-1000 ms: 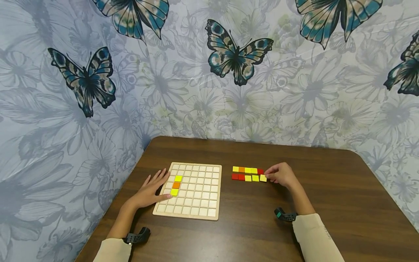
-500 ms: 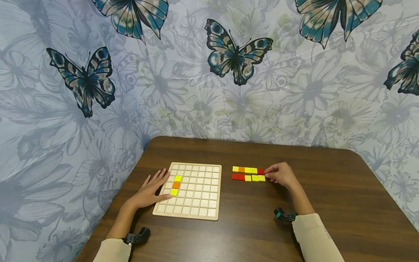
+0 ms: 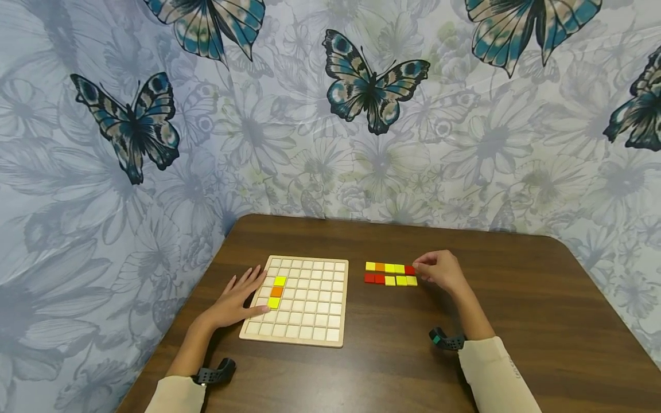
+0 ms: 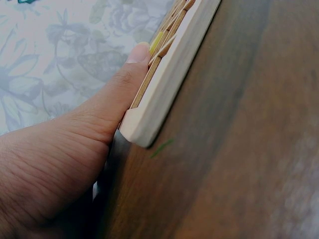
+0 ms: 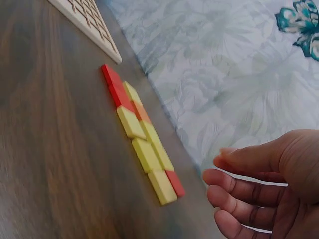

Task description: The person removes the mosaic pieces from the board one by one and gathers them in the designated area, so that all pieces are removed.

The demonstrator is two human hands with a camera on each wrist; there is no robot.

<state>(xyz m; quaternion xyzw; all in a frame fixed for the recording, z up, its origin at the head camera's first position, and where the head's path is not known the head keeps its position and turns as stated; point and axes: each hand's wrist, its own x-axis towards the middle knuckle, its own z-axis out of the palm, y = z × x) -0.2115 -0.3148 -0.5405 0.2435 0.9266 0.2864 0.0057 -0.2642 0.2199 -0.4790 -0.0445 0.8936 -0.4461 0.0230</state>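
Note:
A wooden grid board [image 3: 310, 344] lies on the table, with two yellow tiles [image 3: 279, 281] and an orange tile [image 3: 276, 292] in its left part. My left hand [image 3: 234, 304] rests on the board's left edge with straight, spread fingers; in the left wrist view its thumb [image 4: 119, 84] lies along the rim. To the right, two rows of square tiles sit side by side, among them red tiles [image 5: 119, 94] and yellow tiles [image 5: 145, 155]. My right hand [image 3: 441, 269] is by the rows' right end, near the red end tile [image 5: 175, 183]. Its fingers are loosely bent and hold nothing.
The brown table [image 3: 392, 367] reaches back to a wall covering [image 3: 289, 172] with flowers and butterflies. A dark wrist strap [image 3: 216, 373] sits on the left forearm, another wrist strap [image 3: 446, 339] on the right.
The yellow tile at the right end of the near row has slid left against its neighbour. My right hand has then risen slightly from it toward the red end tile. The left hand stays put.

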